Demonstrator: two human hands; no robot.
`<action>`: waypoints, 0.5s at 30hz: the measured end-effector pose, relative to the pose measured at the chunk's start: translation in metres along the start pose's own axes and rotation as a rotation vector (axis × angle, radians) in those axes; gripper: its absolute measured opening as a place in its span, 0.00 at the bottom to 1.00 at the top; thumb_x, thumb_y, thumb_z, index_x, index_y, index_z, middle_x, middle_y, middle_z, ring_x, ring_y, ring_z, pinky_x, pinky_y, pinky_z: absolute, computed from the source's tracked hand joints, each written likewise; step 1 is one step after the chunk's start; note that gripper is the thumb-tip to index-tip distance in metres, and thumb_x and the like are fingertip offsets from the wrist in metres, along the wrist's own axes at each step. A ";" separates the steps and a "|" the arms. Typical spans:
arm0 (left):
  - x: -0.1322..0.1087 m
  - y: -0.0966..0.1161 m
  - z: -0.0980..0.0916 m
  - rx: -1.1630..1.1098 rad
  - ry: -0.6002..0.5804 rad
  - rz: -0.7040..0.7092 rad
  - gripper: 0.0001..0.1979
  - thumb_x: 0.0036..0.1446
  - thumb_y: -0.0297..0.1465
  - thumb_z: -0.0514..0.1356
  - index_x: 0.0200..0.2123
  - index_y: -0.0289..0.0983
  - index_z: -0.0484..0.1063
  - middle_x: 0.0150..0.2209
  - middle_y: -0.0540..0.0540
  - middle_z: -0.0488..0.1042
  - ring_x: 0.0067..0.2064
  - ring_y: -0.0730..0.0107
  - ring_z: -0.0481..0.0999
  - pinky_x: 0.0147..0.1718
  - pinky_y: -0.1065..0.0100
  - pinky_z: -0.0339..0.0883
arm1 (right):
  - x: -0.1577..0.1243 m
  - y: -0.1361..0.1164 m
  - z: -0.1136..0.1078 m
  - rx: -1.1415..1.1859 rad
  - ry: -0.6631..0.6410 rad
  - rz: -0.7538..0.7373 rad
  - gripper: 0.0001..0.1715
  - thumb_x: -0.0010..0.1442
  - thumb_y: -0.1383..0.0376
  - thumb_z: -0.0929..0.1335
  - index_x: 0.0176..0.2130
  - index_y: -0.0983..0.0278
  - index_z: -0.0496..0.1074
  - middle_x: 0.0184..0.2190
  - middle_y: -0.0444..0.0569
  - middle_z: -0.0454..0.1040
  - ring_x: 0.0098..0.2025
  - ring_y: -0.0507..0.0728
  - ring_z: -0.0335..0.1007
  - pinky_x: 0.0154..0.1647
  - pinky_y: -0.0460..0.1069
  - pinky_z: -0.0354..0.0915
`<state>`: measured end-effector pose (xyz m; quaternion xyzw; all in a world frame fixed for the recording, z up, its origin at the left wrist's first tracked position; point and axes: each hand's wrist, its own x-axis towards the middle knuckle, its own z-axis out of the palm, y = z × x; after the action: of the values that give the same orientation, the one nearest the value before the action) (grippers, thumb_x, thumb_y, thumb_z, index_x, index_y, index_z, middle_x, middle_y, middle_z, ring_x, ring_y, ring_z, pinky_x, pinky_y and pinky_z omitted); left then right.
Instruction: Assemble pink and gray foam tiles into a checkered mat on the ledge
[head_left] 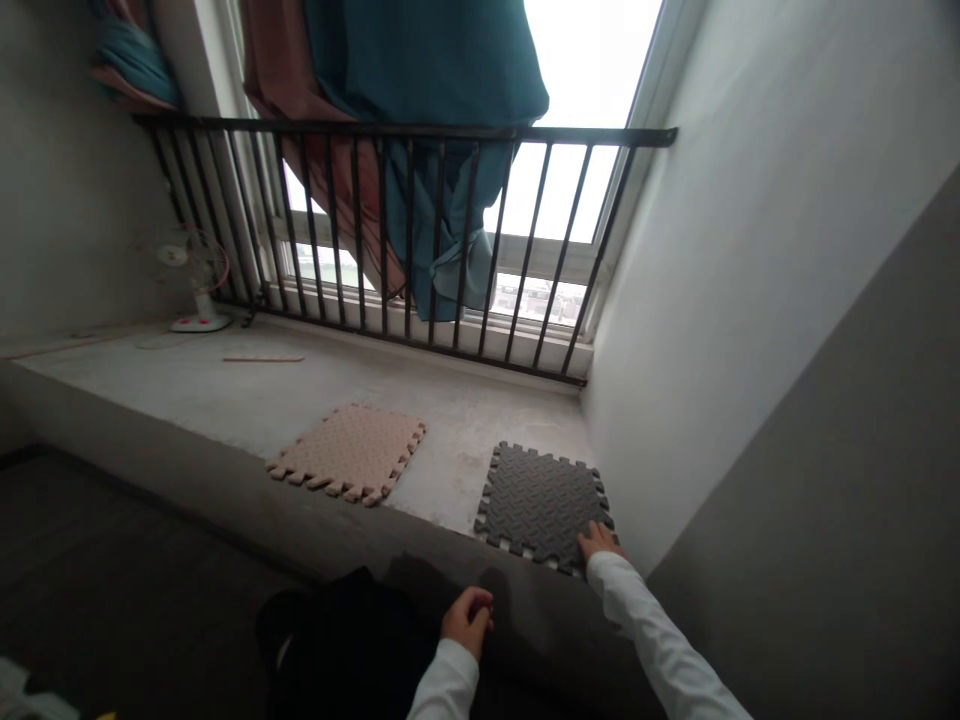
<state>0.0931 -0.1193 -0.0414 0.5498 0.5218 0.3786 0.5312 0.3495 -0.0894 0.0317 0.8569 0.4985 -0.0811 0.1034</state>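
A dark grey foam mat tile [541, 502] with notched edges lies on the concrete ledge, close to the right wall. My right hand [601, 542] touches its near right corner, fingertips on top of the tile and the thumb a little apart. Below the ledge's front edge, my left hand [469, 620] hangs in the air with its fingers curled in and nothing seen in them. To the left of the grey tile, with a strip of bare concrete between, lies a beige foam mat tile [352, 450] at the ledge's front edge.
A black metal railing [405, 130] runs along the window behind the ledge [442, 440]. Pink and teal curtains [427, 60] hang over it. A small fan [199, 290] stands at the far left, near a thin strip [262, 359]. A plain wall [750, 300] closes off the right.
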 end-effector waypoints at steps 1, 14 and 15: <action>0.009 0.006 -0.015 0.097 0.043 0.059 0.10 0.44 0.21 0.50 0.28 0.36 0.68 0.27 0.50 0.71 0.29 0.74 0.71 0.31 0.73 0.65 | 0.002 -0.003 -0.004 -0.010 -0.021 -0.009 0.25 0.50 0.69 0.60 0.50 0.58 0.62 0.56 0.53 0.53 0.58 0.59 0.45 0.50 0.56 0.55; 0.118 0.075 -0.171 1.243 0.307 -0.166 0.14 0.51 0.32 0.51 0.43 0.37 0.64 0.44 0.40 0.65 0.46 0.59 0.64 0.39 0.64 0.59 | 0.073 -0.013 -0.022 0.060 -0.109 -0.082 0.52 0.24 0.65 0.74 0.51 0.54 0.60 0.52 0.54 0.61 0.48 0.63 0.62 0.44 0.51 0.61; 0.122 0.074 -0.171 1.258 0.276 -0.186 0.14 0.51 0.33 0.51 0.43 0.38 0.64 0.44 0.40 0.66 0.46 0.59 0.64 0.38 0.64 0.59 | 0.075 -0.014 -0.021 0.072 -0.075 -0.071 0.51 0.22 0.66 0.75 0.49 0.54 0.62 0.50 0.54 0.63 0.46 0.63 0.64 0.42 0.51 0.62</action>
<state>-0.0399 0.0403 0.0393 0.6547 0.7526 0.0202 0.0666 0.3753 -0.0142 0.0326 0.8383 0.5209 -0.1349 0.0881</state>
